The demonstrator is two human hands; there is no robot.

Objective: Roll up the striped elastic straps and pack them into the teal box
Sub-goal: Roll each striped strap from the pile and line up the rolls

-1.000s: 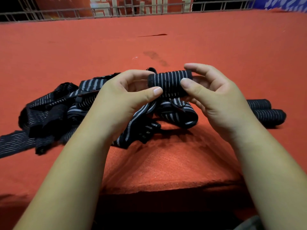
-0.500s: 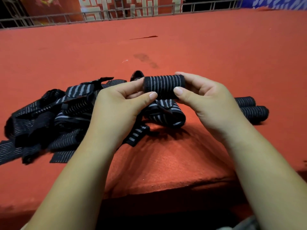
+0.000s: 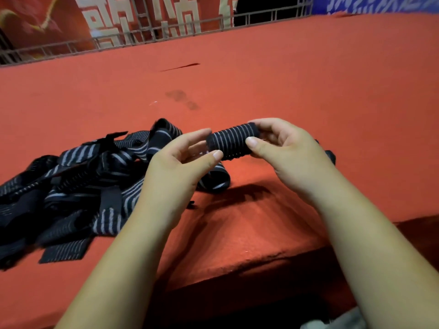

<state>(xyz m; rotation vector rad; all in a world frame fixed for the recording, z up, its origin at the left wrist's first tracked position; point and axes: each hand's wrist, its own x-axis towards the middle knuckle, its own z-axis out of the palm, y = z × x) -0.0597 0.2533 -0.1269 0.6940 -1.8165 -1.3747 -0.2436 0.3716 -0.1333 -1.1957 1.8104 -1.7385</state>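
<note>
A rolled strap (image 3: pixel 231 142), black with thin pale stripes running around it, is held in the air just above the middle of the view, lying on its side with its ends at 9 and 3 o'clock. The left hand (image 3: pixel 175 169) pinches the roll's 9 o'clock end: the thumb tip presses the front lower edge and the forefinger reaches over the top, while the other fingers stay loosely extended behind. The right hand (image 3: pixel 285 153) grips the 3 o'clock end, with the thumb flat on the front of the roll and the fingers curled over its top and far side. Both grips are narrow, no wider than the roll is thick.

At 8 o'clock from the roll, a tangled heap of loose straps (image 3: pixel 78 186) of the same striped elastic lies on the red carpeted surface (image 3: pixel 308 74). One loop (image 3: pixel 216 180) of the heap lies at 6 o'clock, directly under the roll and partly behind the left thumb. At 3 o'clock, past the right wrist, a dark piece of fabric (image 3: pixel 331 156) peeks out, mostly hidden by the hand.

At 12 o'clock a dark stain (image 3: pixel 180 96) marks the carpet. Farther back stands a metal railing (image 3: pixel 166 34), with a red banner (image 3: pixel 59 22) behind it.
</note>
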